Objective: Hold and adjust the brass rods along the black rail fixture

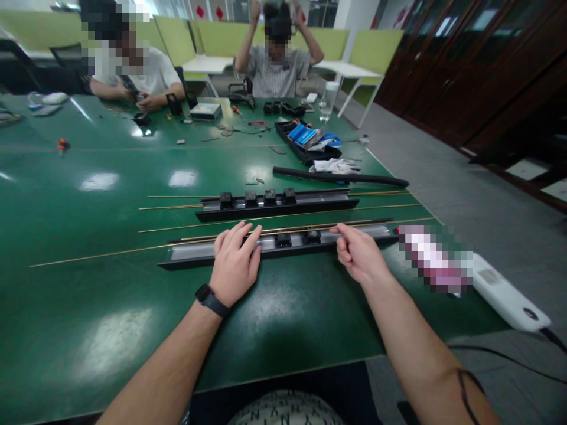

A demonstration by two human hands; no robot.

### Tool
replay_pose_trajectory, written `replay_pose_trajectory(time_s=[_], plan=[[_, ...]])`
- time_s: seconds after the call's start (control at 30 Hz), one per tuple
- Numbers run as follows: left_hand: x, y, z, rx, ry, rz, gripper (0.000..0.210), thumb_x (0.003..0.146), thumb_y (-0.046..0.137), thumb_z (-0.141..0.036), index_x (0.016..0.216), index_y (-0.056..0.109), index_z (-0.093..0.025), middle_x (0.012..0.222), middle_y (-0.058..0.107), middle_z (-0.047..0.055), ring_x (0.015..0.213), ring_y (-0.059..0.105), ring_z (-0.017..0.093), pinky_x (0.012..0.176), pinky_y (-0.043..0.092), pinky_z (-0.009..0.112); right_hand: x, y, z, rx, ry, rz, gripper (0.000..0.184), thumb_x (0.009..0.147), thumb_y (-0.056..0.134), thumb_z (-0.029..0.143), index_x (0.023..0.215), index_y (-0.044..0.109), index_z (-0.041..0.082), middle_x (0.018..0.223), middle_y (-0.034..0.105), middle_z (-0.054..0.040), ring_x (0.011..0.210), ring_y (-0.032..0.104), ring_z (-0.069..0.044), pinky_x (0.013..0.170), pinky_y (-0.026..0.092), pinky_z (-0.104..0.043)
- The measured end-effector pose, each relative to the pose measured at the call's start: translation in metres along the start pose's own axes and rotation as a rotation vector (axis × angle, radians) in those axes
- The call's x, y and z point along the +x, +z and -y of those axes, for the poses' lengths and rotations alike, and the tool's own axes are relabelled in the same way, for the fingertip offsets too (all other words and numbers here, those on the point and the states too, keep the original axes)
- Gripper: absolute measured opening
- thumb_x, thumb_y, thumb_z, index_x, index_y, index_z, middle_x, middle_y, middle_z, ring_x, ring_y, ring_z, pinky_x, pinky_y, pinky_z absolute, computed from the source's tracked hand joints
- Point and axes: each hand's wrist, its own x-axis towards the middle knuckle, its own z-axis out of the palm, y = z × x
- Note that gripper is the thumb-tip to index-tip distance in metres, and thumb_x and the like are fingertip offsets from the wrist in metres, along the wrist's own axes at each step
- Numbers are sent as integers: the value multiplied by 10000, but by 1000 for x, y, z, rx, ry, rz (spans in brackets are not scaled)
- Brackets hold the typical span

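Note:
A long black channel (301, 248) with a pale inner face lies across the table before me. Two small black blocks, a left one (283, 238) and a right one (312, 236), sit inside it between my hands. My left hand (234, 257), wearing a dark watch, lies over the channel with its fingers stretched across the far edge. At the far edge towards the right end, my right hand (357, 251) has its fingers curled and the index finger and thumb tips on a thin golden rod (292, 229). That rod runs along the channel.
Behind lies a second black channel (279, 208) with several black blocks, plus more thin rods (177, 228). Further back are a black tube (341, 176), white gloves (336, 166) and a black tray (305, 154). A white power strip (509, 292) sits right. Two people sit opposite.

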Motion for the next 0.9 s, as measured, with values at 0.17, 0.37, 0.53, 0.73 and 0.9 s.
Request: replay_pose_trajectory(time_s=[0.17, 0.37, 0.53, 0.73, 0.9], plan=[[1, 1, 1, 0, -3, -3, 428, 1006, 507, -269, 1429, 552, -224, 1424, 609, 117, 1410, 485, 278, 1178, 300, 482, 2, -1, -2, 6, -4, 0, 230, 836, 747, 346, 891, 696, 128, 462, 499, 63, 300, 316, -44, 283, 164, -156], [1, 0, 0, -2, -1, -5, 429, 1003, 511, -264, 1428, 552, -223, 1428, 605, 116, 1413, 482, 280, 1181, 301, 481, 3, -2, -2, 8, 0, 14, 246, 832, 749, 365, 901, 701, 133, 467, 499, 65, 299, 312, -45, 280, 163, -156], [1, 0, -1, 5, -5, -1, 432, 1002, 511, -256, 1431, 548, -228, 1429, 605, 115, 1409, 486, 280, 1175, 307, 485, 2, -1, -2, 3, 1, 12, 254, 829, 750, 373, 902, 694, 136, 463, 494, 68, 295, 311, -47, 276, 165, -157], [1, 1, 0, 4, -3, -8, 437, 992, 521, -243, 1428, 549, -234, 1428, 608, 112, 1405, 492, 282, 1172, 313, 487, 0, 1, -1, 6, 5, 10, 278, 814, 759, 396, 896, 687, 140, 452, 480, 74, 293, 292, -45, 275, 160, -158], [1, 2, 0, -5, -6, -15, 445, 989, 522, -240, 1433, 546, -248, 1423, 611, 117, 1402, 499, 287, 1164, 327, 491, -2, 2, 1, -6, 1, 3, 295, 806, 772, 410, 896, 674, 146, 463, 491, 73, 302, 299, -42, 282, 164, -154]])
